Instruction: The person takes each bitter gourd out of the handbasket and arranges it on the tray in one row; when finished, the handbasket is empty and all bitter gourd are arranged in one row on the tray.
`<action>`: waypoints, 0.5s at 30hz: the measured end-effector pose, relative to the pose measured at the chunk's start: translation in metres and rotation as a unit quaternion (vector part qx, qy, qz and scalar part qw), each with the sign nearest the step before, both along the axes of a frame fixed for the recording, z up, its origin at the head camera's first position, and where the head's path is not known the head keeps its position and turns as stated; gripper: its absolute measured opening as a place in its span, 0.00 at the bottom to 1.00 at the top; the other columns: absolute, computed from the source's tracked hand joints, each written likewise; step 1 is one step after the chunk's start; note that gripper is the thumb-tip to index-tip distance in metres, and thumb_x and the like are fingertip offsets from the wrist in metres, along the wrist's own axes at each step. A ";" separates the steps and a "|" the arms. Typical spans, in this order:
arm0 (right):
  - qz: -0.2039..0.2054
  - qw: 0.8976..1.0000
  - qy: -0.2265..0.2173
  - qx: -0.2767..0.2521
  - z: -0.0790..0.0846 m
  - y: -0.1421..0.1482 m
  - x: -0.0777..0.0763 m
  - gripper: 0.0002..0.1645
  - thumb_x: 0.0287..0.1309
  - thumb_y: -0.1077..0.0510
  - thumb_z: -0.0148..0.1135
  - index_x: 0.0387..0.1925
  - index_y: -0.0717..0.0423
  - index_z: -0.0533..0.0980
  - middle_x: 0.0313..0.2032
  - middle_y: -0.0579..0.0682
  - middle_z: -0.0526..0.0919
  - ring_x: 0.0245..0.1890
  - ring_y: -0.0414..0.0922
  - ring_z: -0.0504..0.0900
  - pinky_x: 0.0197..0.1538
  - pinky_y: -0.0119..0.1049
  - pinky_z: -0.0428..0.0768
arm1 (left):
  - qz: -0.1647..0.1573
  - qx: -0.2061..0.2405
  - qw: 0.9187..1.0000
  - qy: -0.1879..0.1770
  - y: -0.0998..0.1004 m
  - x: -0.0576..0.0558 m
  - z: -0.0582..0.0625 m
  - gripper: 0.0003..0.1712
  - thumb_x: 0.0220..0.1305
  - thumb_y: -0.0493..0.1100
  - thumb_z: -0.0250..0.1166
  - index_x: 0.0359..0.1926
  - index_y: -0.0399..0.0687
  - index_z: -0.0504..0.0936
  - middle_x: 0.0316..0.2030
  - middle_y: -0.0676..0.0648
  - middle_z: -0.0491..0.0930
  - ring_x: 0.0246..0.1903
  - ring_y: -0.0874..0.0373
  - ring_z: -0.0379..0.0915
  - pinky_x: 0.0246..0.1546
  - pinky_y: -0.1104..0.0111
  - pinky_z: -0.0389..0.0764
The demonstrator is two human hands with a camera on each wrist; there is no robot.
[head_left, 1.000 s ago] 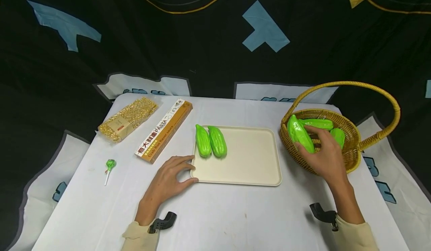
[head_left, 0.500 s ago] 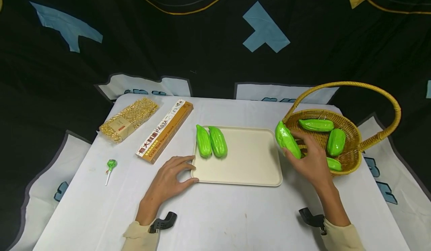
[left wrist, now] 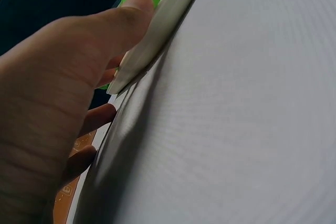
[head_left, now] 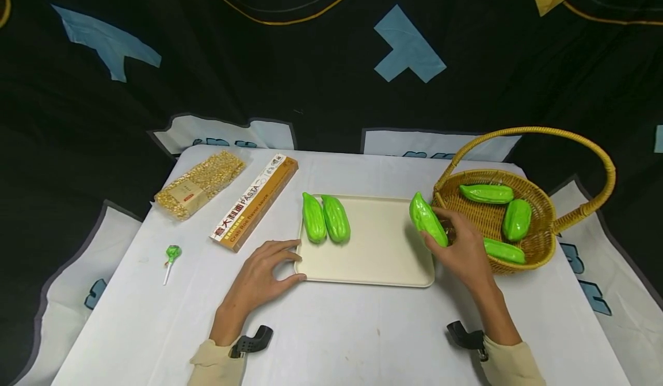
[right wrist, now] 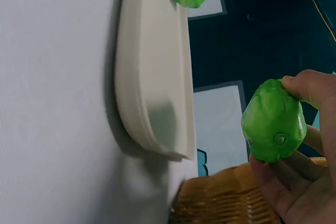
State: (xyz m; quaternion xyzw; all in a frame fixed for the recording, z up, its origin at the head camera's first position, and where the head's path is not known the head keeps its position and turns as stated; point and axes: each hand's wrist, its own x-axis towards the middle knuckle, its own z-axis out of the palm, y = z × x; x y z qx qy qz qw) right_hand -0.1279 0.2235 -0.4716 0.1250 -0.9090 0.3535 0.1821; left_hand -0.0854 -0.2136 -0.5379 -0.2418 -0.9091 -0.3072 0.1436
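My right hand holds a bright green ridged gourd between thumb and fingers. It is raised over the right end of a cream tray, and its blunt end faces the camera in the right wrist view. Two similar gourds lie side by side on the tray's left end. My left hand holds the tray's near left corner, thumb at the front rim and fingers along the left side. In the left wrist view the thumb lies against the rim.
A wicker basket with a tall arched handle stands right of the tray, with several green gourds inside. On the left are a pasta box, a clear bag of yellow grains and a green lollipop.
My right hand has lifted a gourd out of the basket and carried it left, over the tray's right edge. My left hand has stayed at the tray's corner.
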 end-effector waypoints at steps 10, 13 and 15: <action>0.024 0.996 -0.084 -0.017 -0.011 -0.018 -0.008 0.36 0.62 0.59 0.79 0.68 0.66 0.75 0.57 0.67 0.84 0.52 0.62 0.86 0.50 0.58 0.90 | -0.001 0.003 1.000 -0.003 0.000 0.000 -0.002 0.23 0.53 0.56 0.86 0.46 0.53 0.91 0.65 0.50 0.84 0.62 0.51 0.80 0.67 0.55 0.78; 0.031 0.994 -0.103 -0.020 -0.013 -0.023 -0.011 0.36 0.63 0.58 0.78 0.68 0.65 0.75 0.59 0.66 0.83 0.55 0.62 0.86 0.52 0.58 0.89 | 0.000 0.001 1.000 -0.005 0.000 0.000 -0.002 0.23 0.53 0.56 0.86 0.47 0.53 0.91 0.65 0.50 0.84 0.62 0.51 0.80 0.67 0.55 0.79; 0.037 0.993 -0.113 -0.023 -0.014 -0.027 -0.013 0.36 0.64 0.58 0.77 0.69 0.65 0.75 0.59 0.66 0.83 0.55 0.62 0.86 0.53 0.58 0.89 | 0.001 -0.001 1.000 -0.006 -0.001 0.000 -0.001 0.23 0.53 0.57 0.86 0.47 0.53 0.91 0.66 0.51 0.84 0.62 0.52 0.80 0.67 0.55 0.78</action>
